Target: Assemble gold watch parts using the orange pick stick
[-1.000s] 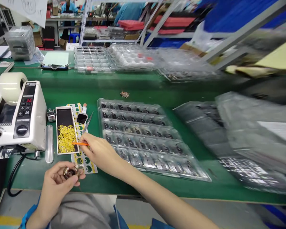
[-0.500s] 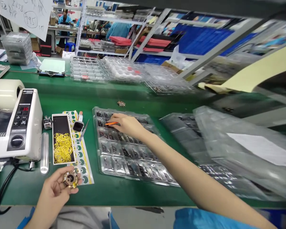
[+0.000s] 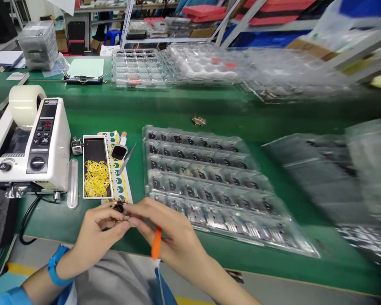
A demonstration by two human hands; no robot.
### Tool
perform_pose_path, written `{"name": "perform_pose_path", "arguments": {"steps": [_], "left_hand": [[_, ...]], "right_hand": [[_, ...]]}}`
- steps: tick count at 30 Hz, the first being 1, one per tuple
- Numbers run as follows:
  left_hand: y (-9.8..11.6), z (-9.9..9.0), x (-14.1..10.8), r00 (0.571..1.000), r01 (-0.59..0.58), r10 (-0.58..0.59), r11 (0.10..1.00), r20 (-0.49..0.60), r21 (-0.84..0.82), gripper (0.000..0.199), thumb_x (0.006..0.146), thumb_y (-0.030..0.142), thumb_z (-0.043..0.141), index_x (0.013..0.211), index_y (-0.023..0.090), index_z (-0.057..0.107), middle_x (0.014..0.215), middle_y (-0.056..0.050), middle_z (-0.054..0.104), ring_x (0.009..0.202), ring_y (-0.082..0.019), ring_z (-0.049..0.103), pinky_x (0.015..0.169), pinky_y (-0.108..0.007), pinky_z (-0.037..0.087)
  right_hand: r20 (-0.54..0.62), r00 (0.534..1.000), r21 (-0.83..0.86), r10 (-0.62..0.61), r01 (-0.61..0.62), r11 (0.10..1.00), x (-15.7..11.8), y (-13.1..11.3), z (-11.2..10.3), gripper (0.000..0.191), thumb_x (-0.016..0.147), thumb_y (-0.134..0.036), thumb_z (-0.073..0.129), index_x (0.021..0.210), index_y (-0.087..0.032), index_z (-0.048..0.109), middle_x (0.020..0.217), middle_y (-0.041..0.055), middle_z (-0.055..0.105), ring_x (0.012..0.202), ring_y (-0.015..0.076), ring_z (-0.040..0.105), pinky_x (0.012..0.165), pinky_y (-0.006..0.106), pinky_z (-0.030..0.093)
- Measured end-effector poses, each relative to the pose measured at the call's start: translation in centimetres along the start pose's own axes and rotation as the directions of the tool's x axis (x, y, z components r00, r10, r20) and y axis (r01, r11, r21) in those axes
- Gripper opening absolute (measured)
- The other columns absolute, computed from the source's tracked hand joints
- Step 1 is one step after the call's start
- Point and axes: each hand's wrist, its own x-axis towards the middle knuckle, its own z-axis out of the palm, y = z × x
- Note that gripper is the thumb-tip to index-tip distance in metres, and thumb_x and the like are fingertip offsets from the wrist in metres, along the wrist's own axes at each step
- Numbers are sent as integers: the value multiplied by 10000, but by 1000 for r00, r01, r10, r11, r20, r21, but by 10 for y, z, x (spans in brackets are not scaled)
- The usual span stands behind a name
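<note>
A long green bench (image 3: 184,108) runs across the view, with steel shelving (image 3: 127,21) well beyond it. At the middle of the bench lies a clear plastic tray (image 3: 145,156) of dark parts set in rows, and everything else sits relative to it: stacks of clear trays (image 3: 139,67) lie behind the tray, and more blurred plastic lies to its right. Left of the tray stand a white tape dispenser (image 3: 34,144), a small box (image 3: 85,169) of yellow rubber bands (image 3: 97,178), and, nearer the tray, a sheet of green-dotted stickers (image 3: 117,173) with a pointed metal tool (image 3: 127,159) lying on it. Just in front of the tray's near left corner, at the bench's front edge, the two hands now meet: the right hand (image 3: 171,228) has come back from over the tray to join the left hand (image 3: 98,233). The left fingers (image 3: 114,220) pinch a small round gold-and-dark part (image 3: 119,206), partly hidden among them. The right fingers (image 3: 136,214) press in close against it while curling around an orange stick (image 3: 156,243), whose end points down toward the lap. Stick and part are now together, well off the tray.
</note>
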Motion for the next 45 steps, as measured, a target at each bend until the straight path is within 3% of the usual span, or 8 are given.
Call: {"name": "perform_pose_path", "arguments": {"steps": [5, 8, 12, 16, 22, 31, 38, 45], "left_hand": [[-3, -1, -5, 993, -40, 44, 998, -110, 42, 183, 745, 315, 798, 687, 144, 770, 760, -81, 722, 710, -177, 662, 653, -260, 551], [-6, -3, -10, 996, -55, 57, 998, -73, 29, 191, 769, 341, 793, 731, 154, 780, 791, -78, 733, 715, -172, 674, 666, -255, 572], [-5, -5, -17, 997, -48, 56, 989, 56, -138, 224, 887, 304, 694, 1102, 290, 753, 1105, -51, 749, 999, -175, 706, 878, -265, 582], [-2, -7, -23, 986, -2, 34, 981, 160, -196, 387, 951, 222, 607, 1292, 405, 626, 1281, -15, 686, 1114, -158, 679, 945, -251, 561], [-5, -10, -31, 973, 14, 4, 997, 230, -76, 435, 980, 201, 554, 1377, 381, 555, 1222, -15, 708, 1127, -153, 672, 986, -236, 534], [-8, -8, -34, 977, 22, -27, 999, 210, 26, 442, 979, 215, 548, 1405, 333, 537, 1005, -20, 728, 1132, -170, 649, 989, -257, 530], [-4, -5, -32, 990, 46, -48, 999, 131, 22, 416, 947, 161, 542, 1351, 247, 600, 784, -4, 666, 796, -140, 663, 951, -350, 577], [1, 5, -28, 998, 36, -37, 999, 45, 19, 315, 911, 233, 623, 1223, 206, 650, 978, -49, 744, 813, -146, 703, 830, -279, 615]], "right_hand": [[-139, 920, 257, 367, -325, 910, -12, -1, 16, 34, 889, -234, 665, 880, -217, 694, 760, 9, 630, 508, 97, 463, 436, 210, 378], [-176, 893, 365, 413, -331, 870, -18, -4, 23, 162, 915, -220, 614, 765, -214, 673, 757, 19, 621, 599, 121, 546, 491, 214, 418], [-241, 875, 324, 420, -335, 885, -22, -8, 21, 173, 917, -203, 591, 761, -219, 662, 750, 21, 596, 652, 135, 561, 526, 221, 429], [-162, 877, 296, 453, -394, 870, -21, -6, 13, 146, 844, -188, 652, 713, -229, 701, 787, 33, 619, 682, 144, 588, 522, 223, 422], [8, 830, 392, 558, -516, 762, -14, -4, 10, 133, 793, -231, 671, 669, -221, 718, 830, 46, 658, 695, 150, 612, 541, 237, 443], [-70, 835, 355, 545, -490, 796, -16, -8, 12, 148, 804, -188, 660, 665, -214, 702, 777, 21, 650, 702, 132, 619, 617, 226, 505], [-93, 879, 242, 468, -436, 867, -16, -7, 15, 160, 823, -149, 632, 690, -220, 684, 804, 9, 656, 681, 133, 613, 657, 256, 534], [-143, 898, 143, 416, -398, 906, -17, -8, 18, 160, 844, -137, 621, 705, -213, 648, 801, 6, 654, 712, 140, 633, 640, 254, 531]]}}
